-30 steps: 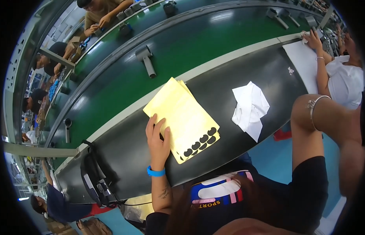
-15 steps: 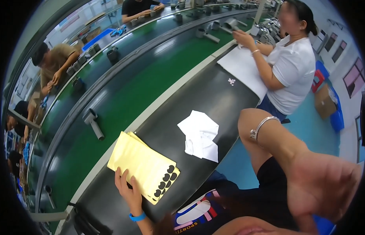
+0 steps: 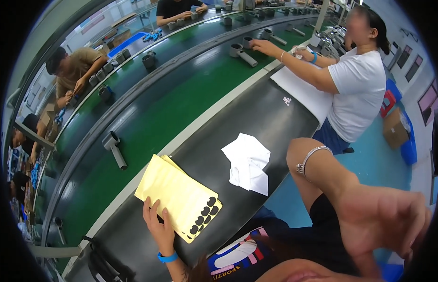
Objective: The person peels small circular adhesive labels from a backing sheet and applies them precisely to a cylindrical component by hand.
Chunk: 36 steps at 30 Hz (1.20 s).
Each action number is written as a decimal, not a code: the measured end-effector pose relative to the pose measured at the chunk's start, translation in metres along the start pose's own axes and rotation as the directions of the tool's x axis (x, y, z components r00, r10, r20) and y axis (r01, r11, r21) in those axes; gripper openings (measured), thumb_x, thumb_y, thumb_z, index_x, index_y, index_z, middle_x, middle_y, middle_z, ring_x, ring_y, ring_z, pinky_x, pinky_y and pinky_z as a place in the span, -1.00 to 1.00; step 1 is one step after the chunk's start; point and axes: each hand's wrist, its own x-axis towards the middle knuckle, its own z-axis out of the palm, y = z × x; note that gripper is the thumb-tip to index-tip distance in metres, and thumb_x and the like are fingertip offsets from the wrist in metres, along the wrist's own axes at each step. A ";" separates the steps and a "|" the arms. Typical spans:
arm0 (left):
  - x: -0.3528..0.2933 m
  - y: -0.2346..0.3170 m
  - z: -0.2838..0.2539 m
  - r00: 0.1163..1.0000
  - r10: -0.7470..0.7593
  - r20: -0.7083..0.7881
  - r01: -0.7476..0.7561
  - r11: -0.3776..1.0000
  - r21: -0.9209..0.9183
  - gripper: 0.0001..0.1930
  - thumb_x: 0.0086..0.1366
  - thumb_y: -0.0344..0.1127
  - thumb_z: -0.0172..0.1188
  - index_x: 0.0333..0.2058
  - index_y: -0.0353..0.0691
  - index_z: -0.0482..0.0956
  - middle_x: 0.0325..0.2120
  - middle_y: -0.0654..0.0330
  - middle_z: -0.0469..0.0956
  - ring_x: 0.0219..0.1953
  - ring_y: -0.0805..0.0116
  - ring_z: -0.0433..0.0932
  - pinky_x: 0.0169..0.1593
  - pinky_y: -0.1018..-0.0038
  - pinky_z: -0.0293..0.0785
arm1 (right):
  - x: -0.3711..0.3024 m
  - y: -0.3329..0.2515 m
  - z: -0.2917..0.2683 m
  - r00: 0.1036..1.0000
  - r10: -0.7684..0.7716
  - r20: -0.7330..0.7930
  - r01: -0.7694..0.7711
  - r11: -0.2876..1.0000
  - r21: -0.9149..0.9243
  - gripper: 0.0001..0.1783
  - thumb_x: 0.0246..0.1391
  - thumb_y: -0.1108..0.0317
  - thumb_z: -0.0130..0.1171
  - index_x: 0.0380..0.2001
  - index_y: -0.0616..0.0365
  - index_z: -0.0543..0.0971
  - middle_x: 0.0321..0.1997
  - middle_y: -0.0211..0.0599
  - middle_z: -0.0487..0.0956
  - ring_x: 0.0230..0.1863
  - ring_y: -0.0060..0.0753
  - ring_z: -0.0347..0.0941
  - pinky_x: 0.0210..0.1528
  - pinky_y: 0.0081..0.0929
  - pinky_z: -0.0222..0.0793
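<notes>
My left hand [image 3: 158,223], with a blue wristband, rests its spread fingers on the near left edge of a small stack of yellow sheets [image 3: 174,190]. Black rounded stickers [image 3: 203,218] line the sheets' right end. Raised close to the camera at the right is my right hand [image 3: 379,221], a silver bracelet on its forearm. Its fingers curl inward; whatever they may hold is hidden. Beyond the yellow sheets, a crumpled white paper [image 3: 247,164] lies on the black tabletop [image 3: 205,155].
A green conveyor [image 3: 167,113] runs past the table, carrying a grey handled part [image 3: 116,150] and several more. At the right, a person in white [image 3: 355,89] reaches to a grey part beside a white cloth [image 3: 306,91]. Small pale bits [image 3: 287,101] lie near that cloth. Other people work across the conveyor.
My right hand's fingers have bent further down. The view has shifted slightly. The person in white has reached out to a part on the conveyor. My left hand stays on the yellow sheets.
</notes>
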 end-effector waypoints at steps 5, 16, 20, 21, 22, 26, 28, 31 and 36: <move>-0.002 -0.001 -0.002 1.000 0.005 0.020 -0.005 1.000 -0.004 -0.71 0.27 -0.37 0.10 -0.05 -0.33 0.49 0.19 -0.03 0.27 0.23 -0.04 0.22 0.22 0.20 0.19 | -0.003 0.000 0.009 0.999 0.005 -0.034 -0.004 0.999 0.041 -0.73 0.25 0.31 -0.04 -0.06 -0.08 0.58 0.01 -0.61 0.55 0.02 -0.67 0.32 0.00 -0.66 0.20; 0.000 -0.013 0.002 0.996 0.089 -0.018 -0.089 0.996 0.004 -0.71 0.19 -0.42 0.15 -0.08 -0.28 0.52 0.15 -0.04 0.32 0.20 -0.06 0.25 0.24 0.19 0.17 | -0.070 0.033 0.020 0.765 0.553 0.329 -0.614 0.781 0.114 -0.82 0.06 0.37 0.14 -0.29 0.24 0.53 -0.25 -0.22 0.54 -0.20 -0.34 0.46 -0.25 -0.42 0.37; 0.001 -0.017 0.006 0.992 0.124 -0.037 -0.123 0.992 0.007 -0.67 0.16 -0.37 0.24 -0.07 -0.25 0.53 0.14 -0.04 0.32 0.21 -0.07 0.25 0.23 0.18 0.17 | -0.149 0.048 0.083 0.239 0.785 0.571 -0.944 0.326 -0.052 -0.87 0.04 0.56 0.16 -0.29 0.30 0.54 -0.25 -0.27 0.52 -0.27 -0.49 0.43 -0.21 -0.57 0.36; 0.003 -0.014 0.005 0.993 0.120 -0.020 -0.119 0.993 0.018 -0.64 0.15 -0.33 0.27 -0.06 -0.24 0.52 0.14 -0.04 0.31 0.21 -0.08 0.23 0.23 0.16 0.14 | -0.172 0.049 0.087 0.131 0.776 0.617 -0.948 0.280 -0.152 -0.88 0.05 0.52 0.17 -0.30 0.29 0.54 -0.28 -0.28 0.51 -0.31 -0.54 0.42 -0.26 -0.59 0.34; 0.001 -0.011 0.001 0.993 0.115 -0.003 -0.115 0.993 0.029 -0.61 0.13 -0.29 0.30 -0.06 -0.23 0.52 0.15 -0.04 0.30 0.22 -0.09 0.22 0.24 0.14 0.11 | -0.180 0.045 0.092 0.044 0.758 0.650 -0.933 0.265 -0.245 -0.87 0.04 0.52 0.18 -0.29 0.29 0.54 -0.32 -0.30 0.51 -0.39 -0.55 0.40 -0.32 -0.61 0.31; -0.001 -0.009 0.006 0.993 0.111 0.023 -0.114 0.984 0.136 -0.51 0.09 -0.18 0.35 -0.01 -0.22 0.49 0.19 -0.05 0.25 0.25 -0.11 0.16 0.25 0.08 0.03 | -0.215 0.020 0.075 -0.059 0.771 0.634 -0.903 0.229 -0.362 -0.87 0.04 0.53 0.18 -0.29 0.27 0.55 -0.34 -0.30 0.50 -0.44 -0.54 0.39 -0.37 -0.62 0.29; -0.004 -0.016 0.008 0.993 0.107 -0.047 -0.096 0.977 0.191 -0.41 0.05 -0.10 0.38 0.04 -0.21 0.45 0.22 -0.06 0.20 0.26 -0.13 0.12 0.25 0.03 -0.02 | -0.223 0.005 0.065 -0.149 0.787 0.599 -0.899 0.144 -0.413 -0.87 0.04 0.54 0.18 -0.29 0.26 0.56 -0.35 -0.29 0.50 -0.44 -0.53 0.40 -0.37 -0.62 0.29; -0.002 -0.017 0.009 0.993 0.104 -0.061 -0.090 0.976 0.199 -0.40 0.09 -0.11 0.35 0.08 -0.20 0.41 0.27 -0.08 0.12 0.31 -0.12 0.06 0.28 0.02 -0.07 | -0.232 -0.014 0.057 -0.119 0.861 0.494 -0.894 0.123 -0.430 -0.85 0.02 0.54 0.20 -0.28 0.25 0.56 -0.36 -0.29 0.49 -0.41 -0.53 0.42 -0.38 -0.63 0.27; 0.000 -0.005 0.009 0.965 0.252 0.070 -0.257 0.964 0.073 -0.47 0.14 -0.18 0.31 0.08 -0.18 0.44 0.25 0.00 0.21 0.31 -0.06 0.13 0.30 0.03 0.00 | -0.238 -0.031 0.061 -0.115 0.883 0.456 -0.867 0.134 -0.479 -0.82 -0.01 0.56 0.22 -0.27 0.24 0.56 -0.39 -0.32 0.46 -0.43 -0.54 0.38 -0.41 -0.63 0.25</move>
